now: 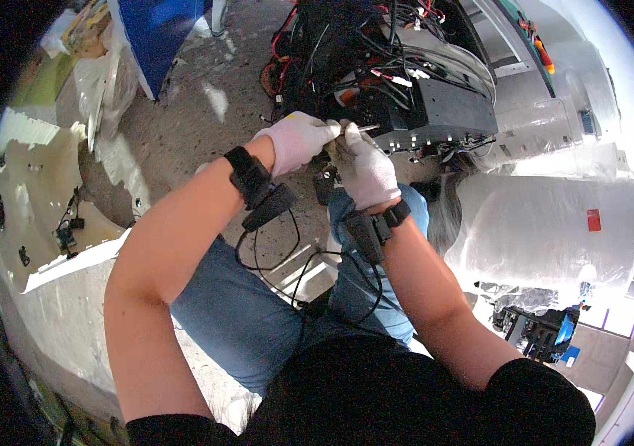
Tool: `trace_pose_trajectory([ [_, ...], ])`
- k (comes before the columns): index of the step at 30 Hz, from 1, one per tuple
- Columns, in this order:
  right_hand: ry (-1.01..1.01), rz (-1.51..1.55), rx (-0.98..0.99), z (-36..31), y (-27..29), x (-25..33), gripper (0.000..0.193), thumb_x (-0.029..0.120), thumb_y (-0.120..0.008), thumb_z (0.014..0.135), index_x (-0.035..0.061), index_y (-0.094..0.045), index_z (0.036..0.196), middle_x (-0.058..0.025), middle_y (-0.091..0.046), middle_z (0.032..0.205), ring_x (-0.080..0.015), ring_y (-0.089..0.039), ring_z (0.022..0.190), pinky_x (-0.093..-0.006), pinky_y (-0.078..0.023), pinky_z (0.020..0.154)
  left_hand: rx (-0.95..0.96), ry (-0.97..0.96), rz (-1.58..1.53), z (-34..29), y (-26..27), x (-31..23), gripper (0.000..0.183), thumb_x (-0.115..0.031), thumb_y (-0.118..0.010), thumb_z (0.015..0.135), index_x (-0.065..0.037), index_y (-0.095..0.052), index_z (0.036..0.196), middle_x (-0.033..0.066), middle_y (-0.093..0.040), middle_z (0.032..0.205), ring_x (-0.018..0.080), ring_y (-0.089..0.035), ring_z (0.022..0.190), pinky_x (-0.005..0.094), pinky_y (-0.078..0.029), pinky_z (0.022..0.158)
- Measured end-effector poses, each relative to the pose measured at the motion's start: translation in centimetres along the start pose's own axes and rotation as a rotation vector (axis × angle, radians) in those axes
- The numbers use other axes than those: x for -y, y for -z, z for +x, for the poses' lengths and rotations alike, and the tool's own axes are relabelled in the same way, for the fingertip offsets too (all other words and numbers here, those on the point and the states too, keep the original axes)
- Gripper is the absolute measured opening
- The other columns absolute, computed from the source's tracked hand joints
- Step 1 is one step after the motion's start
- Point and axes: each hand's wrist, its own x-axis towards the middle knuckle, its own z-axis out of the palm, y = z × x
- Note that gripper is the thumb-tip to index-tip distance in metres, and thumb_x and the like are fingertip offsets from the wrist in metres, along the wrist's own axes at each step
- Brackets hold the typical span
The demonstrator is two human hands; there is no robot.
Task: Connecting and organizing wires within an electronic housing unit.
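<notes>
My left hand (298, 143) and my right hand (366, 167), both in white gloves, meet at the fingertips in front of a black box-shaped unit (447, 111). Their fingers are closed in a pinch. A thin silver rod (368, 128) sticks out to the right from between the fingertips, toward the unit's near left corner. My right fingers close around its near end. What my left fingertips hold, if anything, is hidden by the gloves. A dark strapped device sits on each wrist, with black cables (298, 279) hanging between them over my jeans.
Bundled black and red wires (387, 56) with white connectors lie behind the unit. A blue panel (157, 37) stands at the far left, and a cream panel (42, 193) lies below it. Plastic-wrapped panels (547, 223) are at the right. An orange-handled tool (544, 56) lies beyond.
</notes>
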Motion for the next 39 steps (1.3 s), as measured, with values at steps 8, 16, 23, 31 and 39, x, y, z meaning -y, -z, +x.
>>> trace_pose_trajectory([
  [8, -0.150, -0.403, -0.100, 0.9, 0.4, 1.5, 0.020, 0.026, -0.053, 0.093, 0.0071, -0.060, 0.089, -0.0027, -0.062, 0.083, -0.0145, -0.056, 0.075, -0.0254, -0.044, 0.065, 0.442, 0.383, -0.417, 1.3, 1.6, 0.1, 0.032, -0.037, -0.045, 0.093, -0.010, -0.052, 0.078, -0.0017, -0.042, 0.052, 0.0139, -0.044, 0.043, 0.0299, -0.034, 0.037],
  [16, -0.127, -0.136, -0.085, 0.7, 0.3, 1.0, 0.016, 0.025, -0.054, 0.092, 0.0103, -0.060, 0.094, -0.0025, -0.062, 0.088, -0.0144, -0.056, 0.081, -0.0273, -0.044, 0.071, -0.347, -0.398, 0.858, -2.1, -0.4, -0.8, 0.021, -0.031, -0.053, 0.087, -0.013, -0.058, 0.097, 0.0093, -0.061, 0.079, 0.0283, -0.062, 0.070, 0.0376, -0.050, 0.058],
  [23, 0.073, -0.120, 0.081, 0.3, 0.9, 0.1, 0.022, 0.021, -0.049, 0.095, 0.0084, -0.056, 0.111, -0.0050, -0.060, 0.108, -0.0149, -0.056, 0.095, -0.0273, -0.044, 0.081, -0.316, -0.492, 0.774, -1.3, 0.1, -0.3, 0.018, -0.029, -0.050, 0.089, -0.014, -0.059, 0.093, 0.0078, -0.061, 0.070, 0.0298, -0.061, 0.065, 0.0401, -0.049, 0.055],
  [31, -0.018, -0.033, -0.035, 0.1, 0.9, 0.0, 0.022, 0.019, -0.048, 0.095, 0.0075, -0.055, 0.113, -0.0051, -0.060, 0.111, -0.0134, -0.057, 0.098, -0.0249, -0.044, 0.079, -0.223, -0.365, 0.524, -0.4, 0.4, 0.4, 0.024, -0.031, -0.050, 0.088, -0.009, -0.061, 0.088, 0.0147, -0.064, 0.076, 0.0321, -0.063, 0.068, 0.0426, -0.049, 0.059],
  [39, -0.006, 0.022, -0.004, -0.2, 0.6, -0.1, 0.024, 0.016, -0.049, 0.094, 0.0025, -0.052, 0.114, -0.0075, -0.061, 0.109, -0.0161, -0.059, 0.094, -0.0278, -0.048, 0.081, 0.449, 0.401, -0.607, 0.4, 1.7, 0.8, 0.034, -0.036, -0.050, 0.091, -0.006, -0.057, 0.078, -0.0055, -0.044, 0.056, 0.0094, -0.044, 0.048, 0.0257, -0.036, 0.044],
])
